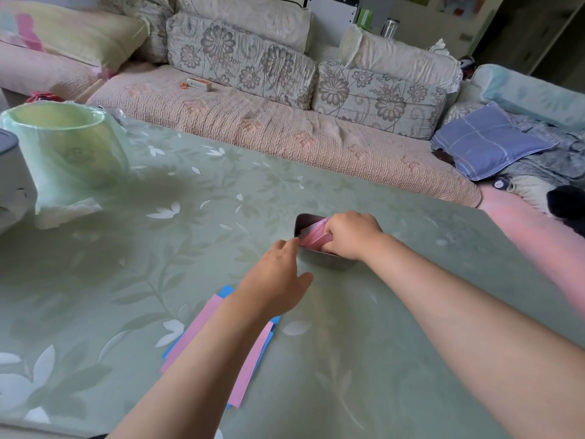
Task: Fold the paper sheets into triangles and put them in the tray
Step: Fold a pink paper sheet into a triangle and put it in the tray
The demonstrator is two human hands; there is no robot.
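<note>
Pink folded paper pieces (pixel 311 237) stand packed on edge inside a small dark metal tray (pixel 329 264), which sits on the pale green leaf-patterned table cover (pixel 158 248) a little toward 3 o'clock of the table's middle.

Right hand (pixel 353 236): over the tray from its 3 o'clock side, fingers curled down round the pink bundle, gripping it. I cannot make out the shape of single pieces under the fingers.

Left hand (pixel 275 280): at the tray's 8 o'clock corner, fingers stretched forward, thumb held apart, tips touching the tray rim just beside the paper. I read no grip here; the hand holds nothing.

Flat pink and blue paper sheets (pixel 196 331) lie stacked at 6 o'clock of the tray, partly under the left forearm.

Surroundings: green bag-lined round bin (pixel 63 147) at the table's 10 o'clock; beige flower-print sofa (pixel 285 137) along 12 o'clock; blue checked pillow (pixel 484 141) at 2 o'clock.
</note>
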